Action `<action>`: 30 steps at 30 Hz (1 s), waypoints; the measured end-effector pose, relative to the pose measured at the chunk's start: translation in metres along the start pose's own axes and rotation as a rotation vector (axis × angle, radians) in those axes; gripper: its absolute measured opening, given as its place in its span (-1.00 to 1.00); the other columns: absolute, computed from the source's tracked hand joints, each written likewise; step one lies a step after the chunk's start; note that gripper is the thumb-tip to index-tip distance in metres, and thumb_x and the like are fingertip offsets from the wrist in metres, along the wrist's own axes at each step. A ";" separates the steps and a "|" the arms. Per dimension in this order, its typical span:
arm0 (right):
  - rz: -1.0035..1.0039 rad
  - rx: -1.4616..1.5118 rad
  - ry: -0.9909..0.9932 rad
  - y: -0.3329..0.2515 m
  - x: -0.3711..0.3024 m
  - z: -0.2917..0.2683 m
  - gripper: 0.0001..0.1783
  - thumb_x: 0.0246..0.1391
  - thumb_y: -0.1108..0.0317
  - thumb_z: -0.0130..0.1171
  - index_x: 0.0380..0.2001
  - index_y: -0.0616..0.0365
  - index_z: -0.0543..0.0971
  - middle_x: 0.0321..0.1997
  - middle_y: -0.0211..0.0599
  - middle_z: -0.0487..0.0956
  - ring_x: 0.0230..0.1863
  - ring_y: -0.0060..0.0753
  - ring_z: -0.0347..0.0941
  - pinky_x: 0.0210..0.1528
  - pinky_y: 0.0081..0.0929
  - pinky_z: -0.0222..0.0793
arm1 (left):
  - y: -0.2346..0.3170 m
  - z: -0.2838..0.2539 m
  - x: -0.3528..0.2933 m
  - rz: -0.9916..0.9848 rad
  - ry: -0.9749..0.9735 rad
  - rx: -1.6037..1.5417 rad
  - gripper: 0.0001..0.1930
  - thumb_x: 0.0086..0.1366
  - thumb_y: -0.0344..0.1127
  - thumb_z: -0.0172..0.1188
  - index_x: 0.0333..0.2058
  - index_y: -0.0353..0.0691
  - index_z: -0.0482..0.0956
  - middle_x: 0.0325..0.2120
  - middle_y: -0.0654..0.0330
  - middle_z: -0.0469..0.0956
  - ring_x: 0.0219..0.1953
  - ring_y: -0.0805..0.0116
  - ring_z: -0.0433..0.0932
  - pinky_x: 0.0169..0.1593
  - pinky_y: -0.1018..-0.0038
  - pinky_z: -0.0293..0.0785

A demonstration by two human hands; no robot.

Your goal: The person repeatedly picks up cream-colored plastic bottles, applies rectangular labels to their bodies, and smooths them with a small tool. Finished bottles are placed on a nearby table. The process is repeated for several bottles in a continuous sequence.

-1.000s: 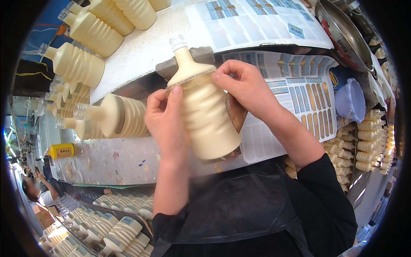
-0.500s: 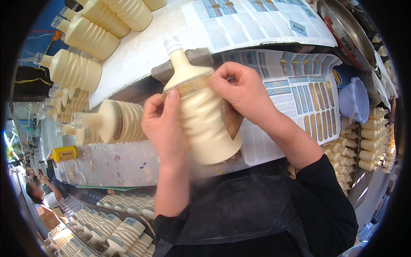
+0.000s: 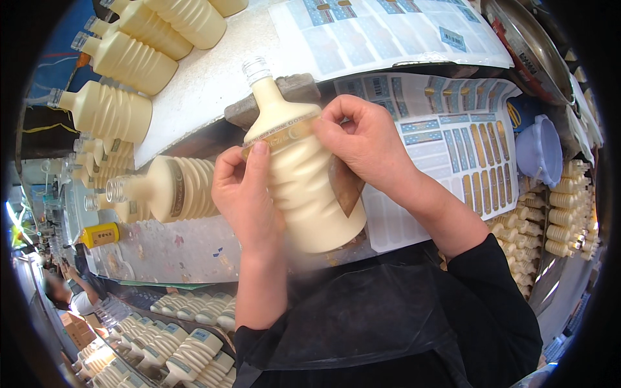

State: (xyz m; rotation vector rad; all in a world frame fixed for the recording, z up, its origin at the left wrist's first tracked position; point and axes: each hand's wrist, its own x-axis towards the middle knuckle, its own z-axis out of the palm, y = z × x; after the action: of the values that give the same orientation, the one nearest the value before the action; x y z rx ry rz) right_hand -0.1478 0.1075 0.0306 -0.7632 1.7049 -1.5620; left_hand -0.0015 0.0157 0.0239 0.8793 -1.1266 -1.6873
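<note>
A cream ribbed bottle (image 3: 310,194) with a clear threaded neck leans in front of me, its shoulder resting against a grey block (image 3: 242,110). Across the bottle's upper body runs a narrow gold label strip (image 3: 284,134). My left hand (image 3: 242,191) is closed, its thumb pressing the strip's left end against the bottle. At the right end, my right hand (image 3: 362,132) pinches the strip between thumb and fingertips. Lower on the right side shows a brown-gold label (image 3: 346,184) with a pointed end. The fingers behind the bottle are hidden.
Label sheets (image 3: 427,178) lie to the right, with another sheet (image 3: 388,45) beyond. Cream bottles (image 3: 129,58) stand at far left; a labelled one (image 3: 174,187) is beside my left hand. A yellow container (image 3: 99,235), lilac bucket (image 3: 540,152) and racked bottles (image 3: 187,355) surround the bench.
The view has shifted slightly. Both hands keep their places on the strip, and the bottle stays against the block.
</note>
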 end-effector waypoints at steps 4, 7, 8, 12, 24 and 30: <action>0.001 -0.005 -0.003 0.000 0.000 -0.001 -0.84 0.25 0.37 0.24 -0.37 0.22 0.58 -0.40 -0.56 0.57 -0.36 -0.84 0.42 -0.32 -0.75 0.37 | 0.000 0.001 0.000 0.006 -0.002 0.020 -0.88 0.34 -0.48 0.32 -0.28 -0.29 0.52 -0.34 0.26 0.58 -0.33 0.60 0.49 -0.17 0.61 0.49; 0.010 0.006 -0.001 0.000 0.000 0.000 -0.85 0.25 0.38 0.24 -0.37 0.22 0.58 -0.40 -0.57 0.56 -0.37 -0.84 0.42 -0.33 -0.75 0.37 | 0.001 0.001 -0.001 0.006 -0.005 0.022 -0.87 0.34 -0.48 0.33 -0.28 -0.29 0.51 -0.35 0.27 0.58 -0.32 0.60 0.49 -0.17 0.61 0.49; 0.009 0.007 0.001 0.000 0.000 0.000 -0.85 0.25 0.38 0.24 -0.37 0.22 0.57 -0.41 -0.57 0.56 -0.37 -0.84 0.42 -0.33 -0.75 0.37 | 0.001 0.001 -0.001 0.006 -0.008 0.019 -0.86 0.34 -0.48 0.33 -0.29 -0.29 0.51 -0.35 0.27 0.58 -0.32 0.60 0.49 -0.17 0.61 0.49; -0.016 0.008 0.018 0.001 0.000 0.000 -0.84 0.24 0.38 0.24 -0.40 0.22 0.57 -0.42 -0.57 0.56 -0.38 -0.85 0.41 -0.35 -0.76 0.36 | 0.001 0.001 -0.001 0.018 -0.024 0.032 -0.86 0.34 -0.48 0.33 -0.29 -0.28 0.50 -0.34 0.26 0.58 -0.31 0.60 0.49 -0.17 0.61 0.49; 0.051 0.175 -0.156 0.010 0.018 -0.025 -0.67 0.33 0.29 0.14 0.09 0.15 0.49 -0.20 -0.47 0.55 -0.19 -0.73 0.42 -0.13 -0.68 0.38 | 0.000 0.005 -0.001 0.115 -0.056 0.260 -0.67 0.43 -0.38 0.19 0.09 -0.31 0.39 -0.09 0.17 0.42 -0.08 0.49 0.42 0.03 0.48 0.42; -0.049 0.090 -0.220 0.006 0.017 -0.014 -0.66 0.40 0.26 0.05 0.13 0.16 0.53 -0.07 -0.42 0.58 -0.03 -0.64 0.47 0.05 -0.60 0.40 | -0.008 -0.004 0.007 0.056 -0.114 0.122 -0.66 0.44 -0.31 0.14 0.11 -0.33 0.43 0.00 0.13 0.43 -0.01 0.40 0.42 0.13 0.43 0.38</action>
State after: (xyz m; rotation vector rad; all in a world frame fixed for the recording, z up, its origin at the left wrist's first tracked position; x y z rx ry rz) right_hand -0.1688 0.1029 0.0235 -0.9011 1.4577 -1.5152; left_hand -0.0031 0.0095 0.0145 0.8267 -1.3308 -1.6537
